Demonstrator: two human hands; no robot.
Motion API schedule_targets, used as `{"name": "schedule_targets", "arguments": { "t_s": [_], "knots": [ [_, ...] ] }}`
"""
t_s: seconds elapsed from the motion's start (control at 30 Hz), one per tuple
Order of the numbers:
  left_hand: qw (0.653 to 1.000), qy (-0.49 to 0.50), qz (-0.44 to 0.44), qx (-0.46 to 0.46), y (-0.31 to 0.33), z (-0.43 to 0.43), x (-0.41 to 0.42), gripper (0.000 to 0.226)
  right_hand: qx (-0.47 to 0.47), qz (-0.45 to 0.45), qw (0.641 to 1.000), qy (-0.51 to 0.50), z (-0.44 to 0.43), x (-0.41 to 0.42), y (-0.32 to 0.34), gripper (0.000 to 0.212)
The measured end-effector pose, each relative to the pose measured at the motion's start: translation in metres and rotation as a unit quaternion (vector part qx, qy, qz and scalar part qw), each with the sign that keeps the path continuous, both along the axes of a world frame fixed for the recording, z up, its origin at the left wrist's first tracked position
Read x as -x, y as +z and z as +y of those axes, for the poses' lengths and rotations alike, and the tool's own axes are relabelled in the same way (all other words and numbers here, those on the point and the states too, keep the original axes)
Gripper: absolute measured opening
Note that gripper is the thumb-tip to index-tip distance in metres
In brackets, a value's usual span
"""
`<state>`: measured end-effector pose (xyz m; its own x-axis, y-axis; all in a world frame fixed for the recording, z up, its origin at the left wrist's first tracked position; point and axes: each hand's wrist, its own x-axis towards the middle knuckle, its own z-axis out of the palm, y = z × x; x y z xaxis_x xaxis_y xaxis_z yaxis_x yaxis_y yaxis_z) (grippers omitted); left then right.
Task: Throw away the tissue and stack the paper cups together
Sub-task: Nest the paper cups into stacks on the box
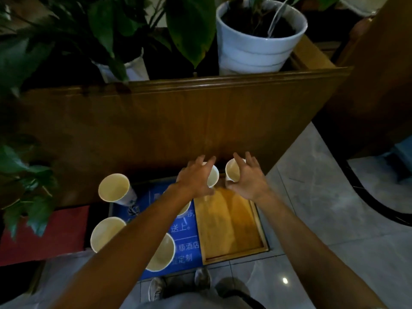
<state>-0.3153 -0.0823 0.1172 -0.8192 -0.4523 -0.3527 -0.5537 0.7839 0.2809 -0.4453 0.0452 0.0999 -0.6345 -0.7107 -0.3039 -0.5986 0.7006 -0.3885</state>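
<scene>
Reaching both spread hands for the two cream paper cups at the far end of the shallow wooden tray [231, 230].

My left hand [196, 177] hovers open over one cup [213, 177]; my right hand [247, 177] cups the other [232, 171], fingers not closed. I judge them light and crushable, so I'd take them gently by the wall below the rim. Four more cups [113, 187] stand left of the tray; no tissue visible.

Paper cup under the left hand [196, 177] mostly covered, only part of its rim [213, 175] showing. Cup beneath the left forearm hidden except a sliver [185, 211]. Nearest cup [161, 255] partly crossed by that arm. Blue mat [187, 248] printed with white characters, several blocked or too blurred to read. Right hand [247, 177] masking one side of the far cup [233, 171]; contact unclear. Leaves cut off at left edge. Shoes [178, 284] dim, indistinct.
</scene>
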Motion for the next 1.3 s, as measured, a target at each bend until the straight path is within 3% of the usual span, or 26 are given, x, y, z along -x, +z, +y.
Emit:
{"name": "schedule_targets", "arguments": {
  "t_s": [0.13, 0.33, 0.6, 0.87, 1.1, 1.3],
  "knots": [
    [0.999, -0.013, -0.044, 0.017, -0.008, 0.005, 0.014, 0.108, -0.036, -0.027, 0.999, 0.006, -0.008, 0.015, -0.004, 0.111],
    [0.997, 0.004, -0.068, 0.037, -0.011, 0.003, 0.020, 0.089, -0.037, -0.075, 0.996, 0.012, -0.014, 0.021, -0.010, 0.109],
    [0.998, 0.015, -0.053, 0.027, -0.010, 0.001, 0.021, 0.084, -0.019, -0.041, 0.999, 0.021, -0.016, 0.025, -0.015, 0.105],
    [0.997, 0.046, 0.066, -0.013, 0.025, -0.003, 0.002, 0.081, -0.017, -0.016, 1.000, 0.011, -0.011, 0.030, 0.004, 0.096],
    [0.976, 0.091, 0.195, -0.033, 0.079, -0.004, -0.065, 0.078, 0.115, 0.030, 0.993, -0.013, 0.007, 0.014, 0.070, 0.080],
    [0.954, 0.095, 0.282, -0.036, 0.121, -0.009, -0.143, 0.076, 0.207, 0.042, 0.977, -0.010, 0.021, -0.036, 0.125, 0.086]
  ]
}}
